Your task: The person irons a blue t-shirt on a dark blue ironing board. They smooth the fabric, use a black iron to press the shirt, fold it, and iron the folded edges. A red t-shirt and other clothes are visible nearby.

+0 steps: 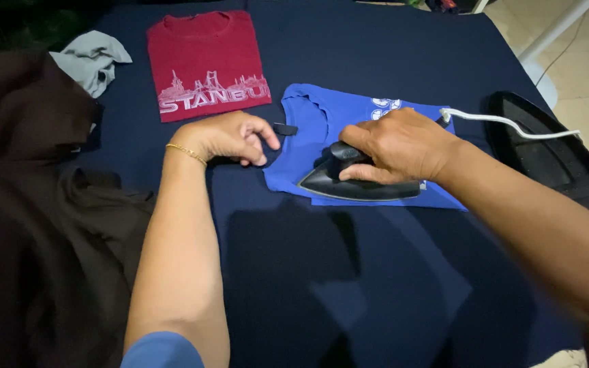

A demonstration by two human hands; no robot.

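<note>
Your right hand [397, 144] is closed around the handle of the iron [356, 182], fingers wrapped under and thumb over, so it has a full grip. The iron sits soleplate-down on the blue shirt [308, 129], on the near half of the fabric. Its long axis runs across your view, with the pointed tip aimed toward your left hand [230, 136] and the heel under your right wrist. A white cord [506, 123] leaves the heel end and trails off to your right.

Your left hand is loosely curled, not gripping anything firmly. Its fingertips press down at the left edge of the blue shirt, just beside the collar and a small dark tag [285, 129]. The iron's tip and those fingertips are near each other but apart, with a strip of blue fabric between them. So the iron lies to the right of your left hand, and your right hand is the one on it.

The blue shirt lies flat on the dark navy bench [349, 286], roughly in the middle, its length running left to right.

Counted: 1 iron, 1 cord, 1 blue shirt, 1 folded red shirt [202, 65] with a white skyline print beyond your left hand, 1 grey cloth [93, 60] crumpled at the far left, 1 dark brown cloth [28, 204] heaped along the left side, and 1 black board-shaped thing [547, 146] at the right edge. You wear 1 thin gold bracelet [187, 153] on the left wrist.
</note>
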